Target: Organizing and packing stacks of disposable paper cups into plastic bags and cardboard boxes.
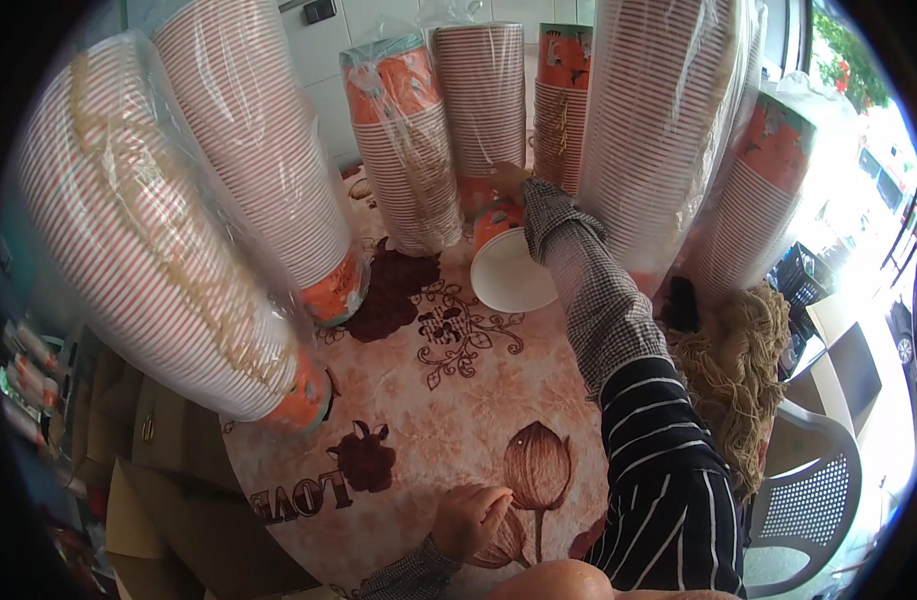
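My right arm, in a checked cuff and black striped sleeve, reaches across the table. My right hand (509, 182) is at the foot of a tall wrapped stack of paper cups (479, 95); its fingers are partly hidden and I cannot make out their grip. Just below my right wrist, an orange paper cup (517, 275) lies tilted, its white mouth facing me. Close to my body, my left hand (472, 518) rests low over the table with its fingers curled in, and nothing shows in them.
Other plastic-wrapped cup stacks ring the table (399, 400): a leaning stack (149, 220) at left, a large stack (659, 130) at right. Tan string (739, 360) hangs over the right edge, near a grey plastic chair (804, 500). Cardboard boxes (179, 510) stand at lower left.
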`<control>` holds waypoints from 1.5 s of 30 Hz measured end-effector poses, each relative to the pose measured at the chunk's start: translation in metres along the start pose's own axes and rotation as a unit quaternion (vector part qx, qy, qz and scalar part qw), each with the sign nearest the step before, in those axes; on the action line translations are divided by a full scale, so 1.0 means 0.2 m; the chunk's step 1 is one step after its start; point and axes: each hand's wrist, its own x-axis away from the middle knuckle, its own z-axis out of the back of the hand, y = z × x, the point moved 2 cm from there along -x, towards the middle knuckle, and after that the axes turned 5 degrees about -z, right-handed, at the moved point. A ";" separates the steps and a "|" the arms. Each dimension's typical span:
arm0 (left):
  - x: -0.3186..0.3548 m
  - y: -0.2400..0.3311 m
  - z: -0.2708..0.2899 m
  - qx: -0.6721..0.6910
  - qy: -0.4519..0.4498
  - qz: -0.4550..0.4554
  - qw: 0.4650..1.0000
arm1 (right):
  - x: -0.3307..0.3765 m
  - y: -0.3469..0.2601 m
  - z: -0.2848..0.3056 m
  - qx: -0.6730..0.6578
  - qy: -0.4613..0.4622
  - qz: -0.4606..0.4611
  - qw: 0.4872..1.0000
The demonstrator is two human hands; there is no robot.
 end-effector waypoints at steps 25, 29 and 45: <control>0.04 -0.01 0.03 -0.014 0.074 -0.004 0.997 | 0.90 -0.77 0.87 -0.446 0.181 -0.070 0.874; 0.03 -0.04 0.00 0.027 0.072 -0.035 0.996 | 1.14 -0.92 0.78 -0.345 0.122 -0.097 0.925; 0.06 -0.06 -0.01 0.026 0.069 -0.002 0.997 | 1.09 -0.64 0.44 -0.227 0.237 -0.310 0.892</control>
